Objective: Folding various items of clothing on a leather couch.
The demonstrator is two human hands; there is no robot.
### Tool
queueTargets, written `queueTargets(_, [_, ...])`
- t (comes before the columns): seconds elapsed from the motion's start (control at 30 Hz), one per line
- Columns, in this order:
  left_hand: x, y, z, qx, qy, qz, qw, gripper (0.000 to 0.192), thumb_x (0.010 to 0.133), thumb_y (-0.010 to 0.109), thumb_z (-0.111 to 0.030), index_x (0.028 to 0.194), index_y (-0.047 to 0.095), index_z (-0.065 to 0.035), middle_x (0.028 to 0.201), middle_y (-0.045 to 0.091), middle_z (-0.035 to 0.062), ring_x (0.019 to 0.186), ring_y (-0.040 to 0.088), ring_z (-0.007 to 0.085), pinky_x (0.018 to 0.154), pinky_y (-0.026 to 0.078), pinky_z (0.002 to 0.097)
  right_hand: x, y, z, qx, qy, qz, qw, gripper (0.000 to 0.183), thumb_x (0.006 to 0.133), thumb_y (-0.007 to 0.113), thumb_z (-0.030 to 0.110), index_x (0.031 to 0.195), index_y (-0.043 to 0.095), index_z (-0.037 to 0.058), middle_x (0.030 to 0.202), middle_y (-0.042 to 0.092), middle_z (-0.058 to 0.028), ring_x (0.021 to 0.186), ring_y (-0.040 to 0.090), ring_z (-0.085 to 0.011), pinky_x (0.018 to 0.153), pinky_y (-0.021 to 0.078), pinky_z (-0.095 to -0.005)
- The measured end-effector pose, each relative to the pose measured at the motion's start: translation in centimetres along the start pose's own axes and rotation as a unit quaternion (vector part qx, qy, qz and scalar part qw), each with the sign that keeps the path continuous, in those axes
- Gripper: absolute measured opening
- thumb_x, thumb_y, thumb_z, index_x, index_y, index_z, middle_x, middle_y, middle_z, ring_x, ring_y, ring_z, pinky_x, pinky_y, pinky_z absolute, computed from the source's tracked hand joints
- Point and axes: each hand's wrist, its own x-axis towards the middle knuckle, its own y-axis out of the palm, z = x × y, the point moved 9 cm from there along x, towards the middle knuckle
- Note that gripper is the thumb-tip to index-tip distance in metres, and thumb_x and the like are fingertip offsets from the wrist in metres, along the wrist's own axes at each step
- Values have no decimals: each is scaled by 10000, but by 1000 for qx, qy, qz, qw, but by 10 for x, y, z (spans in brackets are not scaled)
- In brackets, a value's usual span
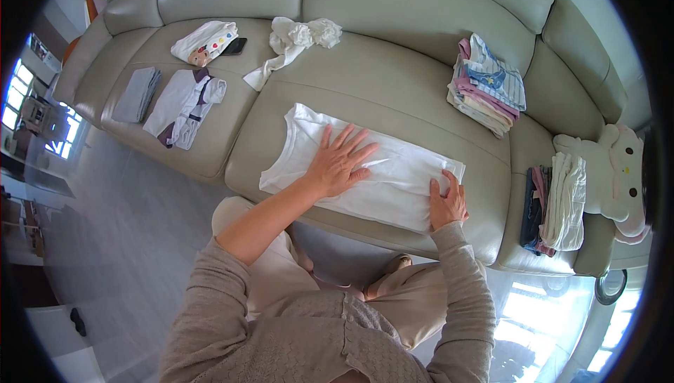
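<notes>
A white sleeveless top point(389, 193), laid lengthwise and fairly flat, covers the front of the light grey-green leather sofa seat point(363, 88). My left hand point(339, 164) rests palm down on its middle, fingers spread, holding nothing. Small creases run through the cloth beside that hand. At the right end, by the hem, my right hand point(448, 201) touches the top with thumb and forefinger apart. Its other fingers curl at the edge, and whether they pinch the cloth is hidden.
Folded clothes point(487, 88) are stacked at back right. Trousers point(563, 201) stand folded near a plush toy point(605, 172). Leftward lie a white-and-purple garment point(184, 106), a grey folded garment point(137, 94), a printed white garment point(205, 43), a phone point(235, 46) and crumpled white cloth point(297, 38).
</notes>
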Motion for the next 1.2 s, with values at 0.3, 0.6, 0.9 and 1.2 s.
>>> queueTargets(0.3, [-14, -75, 111, -56, -73, -182, 979, 280, 765, 631, -67, 1035, 632, -145, 1029, 575, 52, 1039, 508, 246, 921, 345, 431, -3, 0, -2, -5, -12, -38, 999, 416, 844, 554, 447, 1231, 521, 297, 1085, 537, -44, 1062, 524, -234, 926, 324, -491])
queueTargets(0.6, [-7, -78, 129, -19, 8, -43, 999, 161, 737, 693, -103, 889, 670, -149, 1035, 538, 0, 1007, 513, 187, 885, 360, 362, -4, 5, -4, -28, -2, -35, 999, 418, 853, 545, 437, 1245, 500, 299, 1108, 521, -46, 1100, 500, -251, 936, 317, -500])
queueTargets(0.9, [-7, -68, 121, -31, 67, -29, 997, 84, 808, 604, -81, 885, 578, -100, 920, 593, 71, 852, 601, 264, 727, 472, 378, -5, 5, -3, -27, -1, -37, 999, 413, 854, 545, 439, 1242, 500, 304, 1122, 520, -42, 1109, 494, -248, 939, 310, -503])
queueTargets(1.2, [3, -50, 152, -199, -67, 32, 977, 184, 827, 569, -11, 999, 521, -53, 919, 606, 101, 880, 599, 283, 756, 471, 379, -4, 8, -3, -18, -1, -23, 1000, 415, 853, 545, 450, 1241, 500, 309, 1137, 520, -43, 1124, 488, -251, 944, 304, -509])
